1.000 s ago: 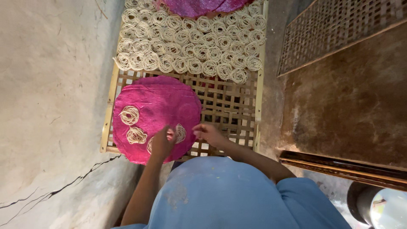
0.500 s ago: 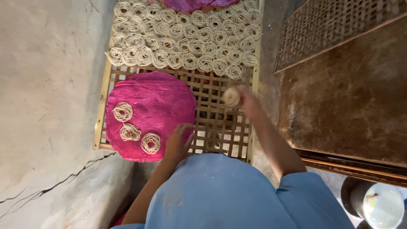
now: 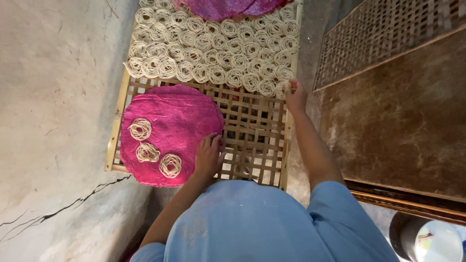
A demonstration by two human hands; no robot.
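A pale noodle coil (image 3: pixel 283 89) is pinched in the fingers of the right hand (image 3: pixel 295 97), which is stretched out to the right edge of the bamboo rack (image 3: pixel 252 140). The coil is held at the end of the nearest row of noodle coils (image 3: pixel 213 48) (these are packed side by side, touching one another, across the far half of the rack).

The left hand (image 3: pixel 208 156) is laid flat, fingers spread and nothing gripped, on the right edge of a round pink cloth (image 3: pixel 179 121). The cloth is spread over the near left part of the rack, and its lower edge hangs slightly past the frame. Three loose coils (image 3: pixel 171 165) are seen on the cloth, set close together along its left and lower side, well apart from the rows beyond.

A second pink cloth (image 3: pixel 228 7) is partly visible at the far end, overlapping the top row. Another lattice rack (image 3: pixel 388 34) lies to the right, beside a brown board (image 3: pixel 403 126). A metal bowl (image 3: pixel 432 240) is seen at the lower right corner. A light blue shirt (image 3: pixel 262 228) fills the foreground.
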